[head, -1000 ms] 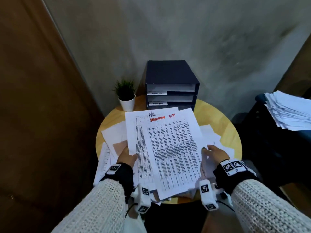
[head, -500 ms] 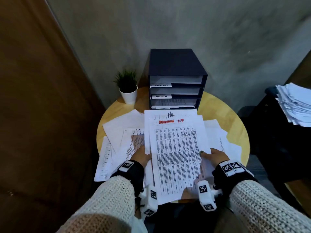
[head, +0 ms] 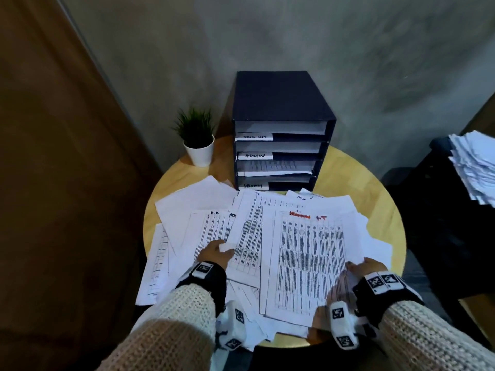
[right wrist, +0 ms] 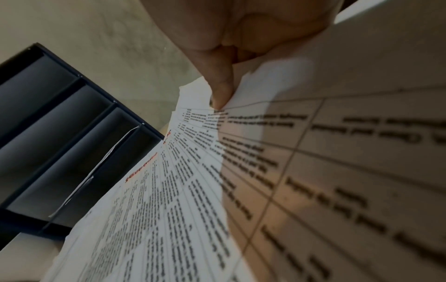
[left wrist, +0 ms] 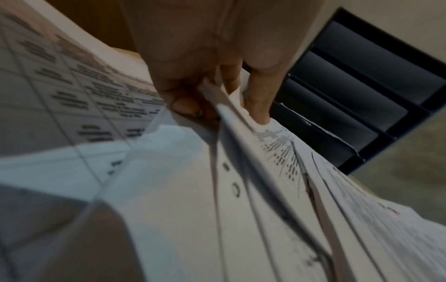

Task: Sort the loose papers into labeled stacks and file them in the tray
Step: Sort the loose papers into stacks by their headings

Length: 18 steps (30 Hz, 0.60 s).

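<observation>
Loose printed sheets (head: 203, 231) lie fanned over the round table (head: 345, 178). My right hand (head: 354, 266) pinches the right edge of a table-printed sheet with red writing at its top (head: 308, 253); the thumb (right wrist: 220, 91) lies on top of it. My left hand (head: 222, 249) pinches the lower left corner of a neighbouring printed sheet (head: 247, 234), its edge caught between thumb and fingers (left wrist: 258, 106). The black filing tray (head: 281, 103) stands at the table's back. It has white labels (head: 255, 156), and papers lie in a lower shelf (head: 276, 167).
A small potted plant (head: 197, 137) stands left of the tray. A thick pile of papers (head: 474, 167) rests on a dark surface at the far right. A brown panel runs along the left and a grey wall stands behind the table.
The sheets that both hands held up together have come down onto the pile. My left hand has drawn its sheet to the left, apart from the red-marked one in my right hand.
</observation>
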Available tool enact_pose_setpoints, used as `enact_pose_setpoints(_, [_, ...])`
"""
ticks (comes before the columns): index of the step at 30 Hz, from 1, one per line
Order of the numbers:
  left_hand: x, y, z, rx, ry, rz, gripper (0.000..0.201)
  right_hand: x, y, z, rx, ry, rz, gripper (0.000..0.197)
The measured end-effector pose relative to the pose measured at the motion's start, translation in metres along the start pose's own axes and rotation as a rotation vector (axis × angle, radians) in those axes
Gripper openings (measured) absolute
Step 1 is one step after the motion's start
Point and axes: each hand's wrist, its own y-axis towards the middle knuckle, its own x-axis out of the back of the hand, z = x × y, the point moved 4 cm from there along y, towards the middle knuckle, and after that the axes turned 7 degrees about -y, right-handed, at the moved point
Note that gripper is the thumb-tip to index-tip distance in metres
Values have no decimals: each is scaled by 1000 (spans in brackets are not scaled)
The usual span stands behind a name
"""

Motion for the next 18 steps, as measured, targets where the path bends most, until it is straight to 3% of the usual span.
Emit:
enact_pose_setpoints(2, [-4,2,0,-29,20,-16,50,-1,4,2,-12,-52,-24,44])
enact_pose_setpoints(5, [-6,7,1,-55,85,-9,43,-7,11,2,-47,35,79,49])
enact_pose_setpoints(7, [-7,8,2,-63,167,33,51,-9,11,5,-51,17,99,53])
enact_pose_setpoints(10, [-9,5,1,-31,242,120,72,-12,10,5,-46,-20,-17,55])
enact_pose_setpoints(14, [-12,-8,-5,37,263,233,76,-16,5,9,-9,-65,7,49])
enact_pose_setpoints(18, [-12,-19,-13,25,288,93,89,-17,4,10,32,-85,8,46])
